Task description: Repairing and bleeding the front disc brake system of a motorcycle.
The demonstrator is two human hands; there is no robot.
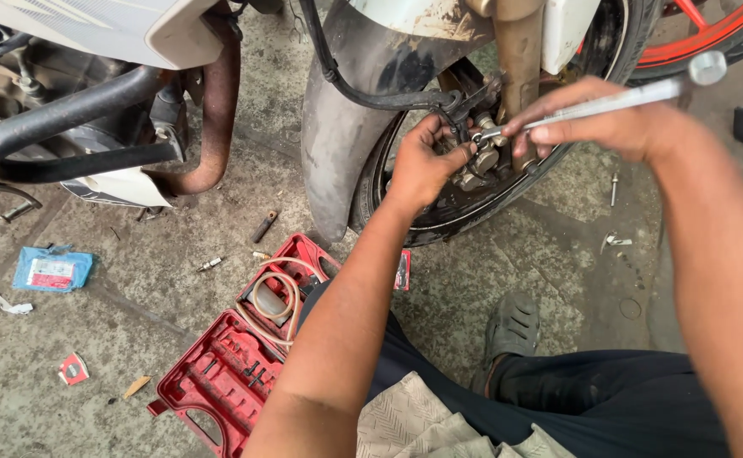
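The person crouches at the front wheel (473, 203) of a motorcycle, both hands up at the brake caliper (483, 159), which sits by the gold fork leg (520, 51) just inside the tyre, far and centre in the view. The left hand (422, 165) is curled around the caliper's left side, fingers clenched on the metal body where the black hose (363, 95) comes in. The right hand (609, 127) pinches the shaft of a long silver wrench (634, 97), whose working end meets a fitting on the caliper and whose other end juts off to the right. The caliper looks like a solid, heavy casting, stiff and grimy, likely slick with dust or fluid, so a full wrap of the body as the left hand has it seems the sound hold; the hose looks flexible and not a thing to tug on. The wrench is thin, rigid and light, best gripped farther out for leverage. Near on the concrete floor (134, 280) lies an open red tool case (227, 373) with a coil of clear tubing (274, 301), and left of it a blue packet (51, 269). A grey sandal (511, 326) shows near the wheel.
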